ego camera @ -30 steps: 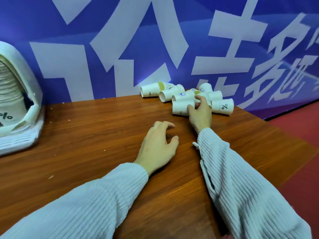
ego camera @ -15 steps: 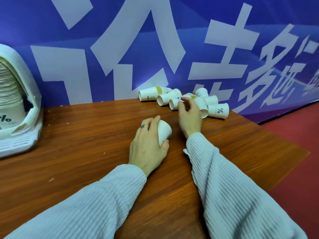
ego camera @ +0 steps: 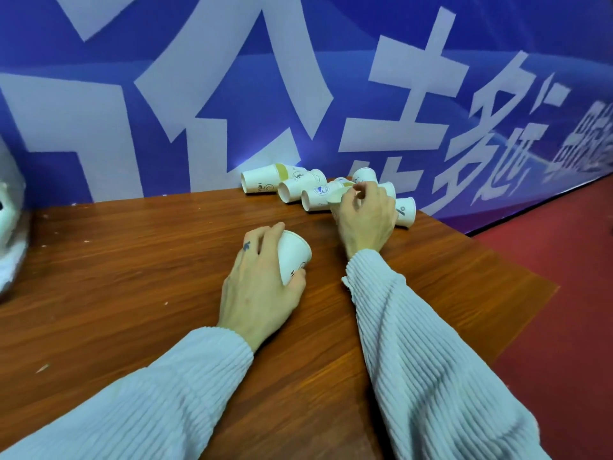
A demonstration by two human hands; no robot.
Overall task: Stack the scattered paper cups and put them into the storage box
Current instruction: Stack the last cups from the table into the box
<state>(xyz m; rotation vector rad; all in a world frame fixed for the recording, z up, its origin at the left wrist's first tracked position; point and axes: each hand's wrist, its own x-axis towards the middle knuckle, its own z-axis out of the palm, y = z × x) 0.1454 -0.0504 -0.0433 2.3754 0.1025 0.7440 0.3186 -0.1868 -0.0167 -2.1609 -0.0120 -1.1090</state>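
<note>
My left hand (ego camera: 258, 287) rests on the wooden table (ego camera: 132, 260) and grips a white paper cup (ego camera: 293, 255) lying on its side, mouth to the right. Farther back, my right hand (ego camera: 365, 217) is closed on another paper cup (ego camera: 338, 198) at the edge of a pile of several white paper cups (ego camera: 295, 190) lying against the blue banner. One cup with a percent sign (ego camera: 405, 212) stands just right of that hand. The white storage box (ego camera: 10, 234) shows only as a sliver at the far left edge.
A blue banner (ego camera: 232, 94) with large white characters rises right behind the table. The table's right edge (ego camera: 517, 260) drops off to a red floor (ego camera: 564, 327). Small white crumbs lie on the wood at the left.
My left hand took hold of a cup and keeps it on the table. My right hand went back to the pile and closed on another cup. The view shifted right, so the box is nearly out of frame.
</note>
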